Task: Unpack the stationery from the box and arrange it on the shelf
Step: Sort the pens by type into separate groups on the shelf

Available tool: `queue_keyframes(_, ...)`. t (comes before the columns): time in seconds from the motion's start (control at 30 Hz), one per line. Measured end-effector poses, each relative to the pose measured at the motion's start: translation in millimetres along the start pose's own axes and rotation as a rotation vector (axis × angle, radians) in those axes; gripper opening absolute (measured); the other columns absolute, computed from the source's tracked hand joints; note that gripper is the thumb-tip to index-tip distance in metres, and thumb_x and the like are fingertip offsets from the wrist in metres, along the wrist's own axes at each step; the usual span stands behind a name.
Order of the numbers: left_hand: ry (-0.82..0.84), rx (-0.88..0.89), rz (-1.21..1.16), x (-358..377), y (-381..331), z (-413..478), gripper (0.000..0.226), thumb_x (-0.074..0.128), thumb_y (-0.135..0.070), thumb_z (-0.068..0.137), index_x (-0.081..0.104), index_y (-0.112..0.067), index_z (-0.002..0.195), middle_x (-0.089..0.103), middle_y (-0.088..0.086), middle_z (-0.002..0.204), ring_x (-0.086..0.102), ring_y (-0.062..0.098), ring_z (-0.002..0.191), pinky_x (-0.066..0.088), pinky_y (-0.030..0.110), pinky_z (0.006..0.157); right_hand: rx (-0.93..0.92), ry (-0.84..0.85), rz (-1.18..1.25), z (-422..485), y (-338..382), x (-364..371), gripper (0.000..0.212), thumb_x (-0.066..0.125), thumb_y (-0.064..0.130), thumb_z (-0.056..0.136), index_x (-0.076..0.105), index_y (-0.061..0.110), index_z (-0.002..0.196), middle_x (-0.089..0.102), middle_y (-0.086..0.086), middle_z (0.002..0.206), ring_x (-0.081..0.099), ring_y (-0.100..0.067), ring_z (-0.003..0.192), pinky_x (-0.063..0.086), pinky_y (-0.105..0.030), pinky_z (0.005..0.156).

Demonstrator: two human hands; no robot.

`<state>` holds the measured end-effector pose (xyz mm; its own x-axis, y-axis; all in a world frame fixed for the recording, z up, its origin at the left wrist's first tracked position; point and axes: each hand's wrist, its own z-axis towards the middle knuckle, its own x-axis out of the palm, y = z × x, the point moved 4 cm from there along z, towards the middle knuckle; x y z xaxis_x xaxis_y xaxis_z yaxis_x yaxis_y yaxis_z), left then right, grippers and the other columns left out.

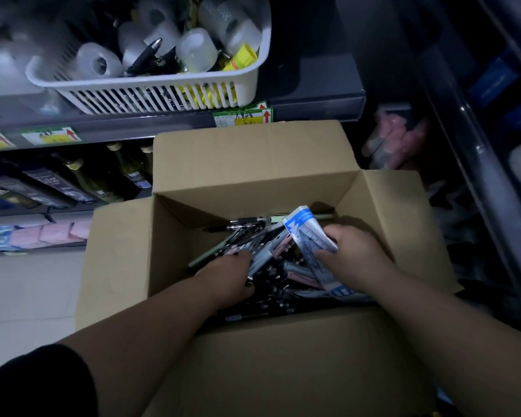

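A brown corrugated cardboard box (253,164) stands open on the floor in front of a grey metal shelf (313,103), its four flaps folded outward. Inside lies a loose heap of dark-barrelled and pale green pens (271,272), and on the right of the heap a crinkled blue-and-white plastic packet (304,227) rests on top.

The person's left hand (229,278) reaches into the box from the near left, palm down, with its fingertips buried among the pens; whether they grasp any cannot be told. The right hand (355,260) is also inside the box and pinches the packet's right edge between thumb and curled fingers, the packet tilting up toward the far wall.

On the shelf above the box sits a white slatted plastic basket (151,82) holding translucent tape rolls (97,61), black pens and yellow items. Green-and-yellow price labels with red arrows (241,117) line the shelf edge. On the lower level to the left lie dark glass bottles (85,176)
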<state>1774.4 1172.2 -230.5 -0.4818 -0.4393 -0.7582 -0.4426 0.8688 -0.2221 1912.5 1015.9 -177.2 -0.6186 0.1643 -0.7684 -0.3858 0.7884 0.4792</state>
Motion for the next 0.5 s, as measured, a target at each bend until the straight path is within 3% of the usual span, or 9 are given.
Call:
queue_keyframes(0.17,-0.034,0.073,-0.051,-4,0,-10,0.035,0.054,-0.027,0.090,0.039,-0.010,0.117,0.058,0.015,0.120,0.055,0.030,0.114,0.038,0.027,0.072,0.022,-0.073,0.050,-12,11,-7,0.007,0.063,0.023,0.086,0.062,0.026,0.092,0.063,0.007,0.079,0.054,-0.006,0.066,0.035,-0.018,0.053)
queue_keyframes(0.3,-0.122,0.122,-0.098,-15,2,-19,0.049,0.055,-0.030,0.093,0.033,-0.013,0.134,0.058,0.014,0.122,0.058,0.029,0.107,0.045,0.030,0.078,0.049,-0.151,0.103,-27,23,-11,0.011,0.063,0.021,0.087,0.065,0.023,0.098,0.065,0.008,0.081,0.056,-0.004,0.068,0.034,-0.012,0.052)
queue_keyframes(0.4,-0.183,0.156,-0.119,-27,3,-27,0.065,0.055,-0.030,0.093,0.020,-0.015,0.146,0.059,0.015,0.123,0.058,0.030,0.108,0.045,0.031,0.083,0.058,-0.228,0.113,-39,36,-16,0.011,0.064,0.021,0.086,0.066,0.019,0.097,0.066,0.005,0.084,0.059,-0.012,0.074,0.033,-0.010,0.053)
queue_keyframes(0.5,-0.230,0.167,-0.200,-45,4,-39,0.067,0.054,-0.028,0.094,0.018,-0.013,0.148,0.058,0.015,0.124,0.057,0.030,0.111,0.042,0.029,0.086,0.103,-0.312,0.102,-55,53,-26,0.004,0.064,0.024,0.087,0.060,0.021,0.088,0.060,0.007,0.078,0.055,-0.014,0.071,0.032,-0.014,0.053)
